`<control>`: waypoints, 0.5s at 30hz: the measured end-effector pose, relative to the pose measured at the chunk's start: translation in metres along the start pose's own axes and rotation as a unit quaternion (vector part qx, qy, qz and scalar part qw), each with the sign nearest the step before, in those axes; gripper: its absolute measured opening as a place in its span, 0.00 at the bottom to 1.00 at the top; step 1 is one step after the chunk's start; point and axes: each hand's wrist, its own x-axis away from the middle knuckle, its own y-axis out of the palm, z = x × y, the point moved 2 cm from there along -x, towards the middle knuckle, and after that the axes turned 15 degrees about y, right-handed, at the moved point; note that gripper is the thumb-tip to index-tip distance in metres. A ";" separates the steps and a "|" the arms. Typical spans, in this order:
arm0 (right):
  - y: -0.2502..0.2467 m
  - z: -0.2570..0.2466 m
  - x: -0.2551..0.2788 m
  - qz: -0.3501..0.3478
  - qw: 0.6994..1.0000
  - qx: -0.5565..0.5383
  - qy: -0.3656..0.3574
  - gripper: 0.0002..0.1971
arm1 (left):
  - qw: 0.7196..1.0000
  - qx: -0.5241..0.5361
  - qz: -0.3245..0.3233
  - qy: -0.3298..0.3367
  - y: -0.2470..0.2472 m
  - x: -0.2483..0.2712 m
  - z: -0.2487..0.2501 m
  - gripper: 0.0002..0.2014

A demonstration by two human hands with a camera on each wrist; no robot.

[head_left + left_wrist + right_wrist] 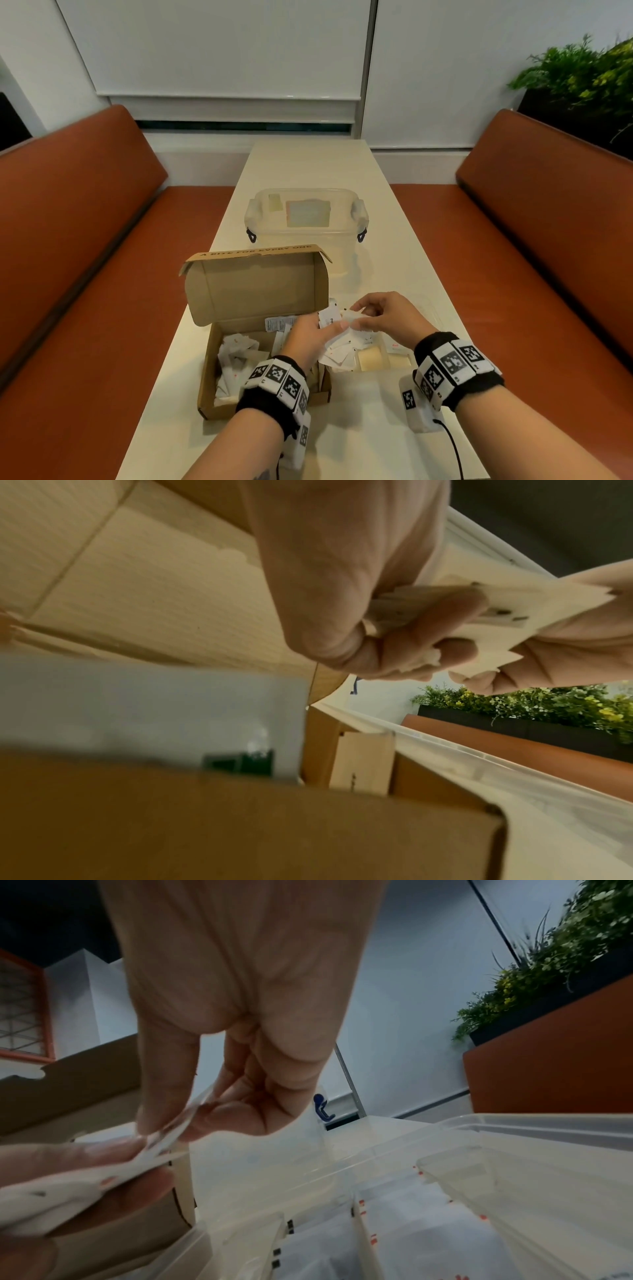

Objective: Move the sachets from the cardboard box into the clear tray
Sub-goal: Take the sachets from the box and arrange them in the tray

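Note:
An open cardboard box lies on the table with its lid up, and several white sachets sit inside it. Right of it stands the clear tray with dividers and sachets in some compartments. My left hand grips a fanned bunch of sachets above the box's right edge. My right hand pinches one sachet of that bunch between thumb and finger, over the tray's near-left part. The left hand shows at the lower left of the right wrist view.
A clear lidded tub with side clips stands behind the box on the narrow cream table. Orange bench seats run along both sides. A planter with greenery sits at the far right.

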 end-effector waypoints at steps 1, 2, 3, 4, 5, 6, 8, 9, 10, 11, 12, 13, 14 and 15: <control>0.000 0.000 -0.001 -0.002 1.000 0.025 0.002 0.05 | 1.000 -0.002 0.001 0.001 0.000 0.000 -0.001 0.11; 0.000 0.000 -0.002 0.001 0.999 0.048 0.004 0.03 | 1.000 -0.005 0.002 0.001 0.000 0.000 -0.002 0.12; -0.001 0.000 -0.003 0.008 0.998 0.067 0.004 0.02 | 1.000 -0.013 0.000 0.000 0.000 0.000 -0.004 0.12; -0.002 0.000 -0.005 0.017 0.996 0.083 0.004 0.03 | 1.000 -0.021 0.001 -0.001 -0.001 -0.001 -0.006 0.12; -0.004 0.001 -0.007 0.027 0.994 0.101 0.009 0.04 | 1.000 -0.029 0.008 -0.003 -0.003 -0.001 -0.009 0.12; -0.005 0.002 -0.009 0.038 0.991 0.126 0.014 0.03 | 0.999 -0.034 0.020 -0.005 -0.005 -0.001 -0.011 0.12; -0.007 0.003 -0.014 0.053 0.981 0.186 0.028 0.03 | 0.998 -0.042 0.043 -0.010 -0.011 -0.001 -0.017 0.11; -0.006 0.004 -0.018 0.055 0.975 0.210 0.040 0.04 | 0.997 -0.049 0.050 -0.013 -0.013 0.000 -0.020 0.10; -0.005 0.005 -0.021 0.053 0.970 0.231 0.054 0.05 | 0.997 -0.055 0.054 -0.014 -0.015 0.000 -0.023 0.09; -0.003 0.005 -0.023 0.050 0.964 0.253 0.066 0.06 | 0.997 -0.059 0.057 -0.013 -0.017 0.001 -0.025 0.09; -0.001 0.005 -0.024 0.046 0.957 0.278 0.072 0.07 | 0.996 -0.062 0.060 -0.012 -0.018 0.001 -0.027 0.09; 0.002 0.004 -0.026 0.042 0.948 0.308 0.072 0.07 | 0.996 -0.064 0.060 -0.013 -0.020 0.001 -0.028 0.09; 0.005 0.004 -0.027 0.040 0.936 0.343 0.068 0.08 | 0.996 -0.065 0.059 -0.015 -0.020 0.001 -0.029 0.09; 0.009 0.004 -0.028 0.042 0.923 0.378 0.063 0.08 | 0.996 -0.063 0.056 -0.018 -0.021 0.001 -0.029 0.10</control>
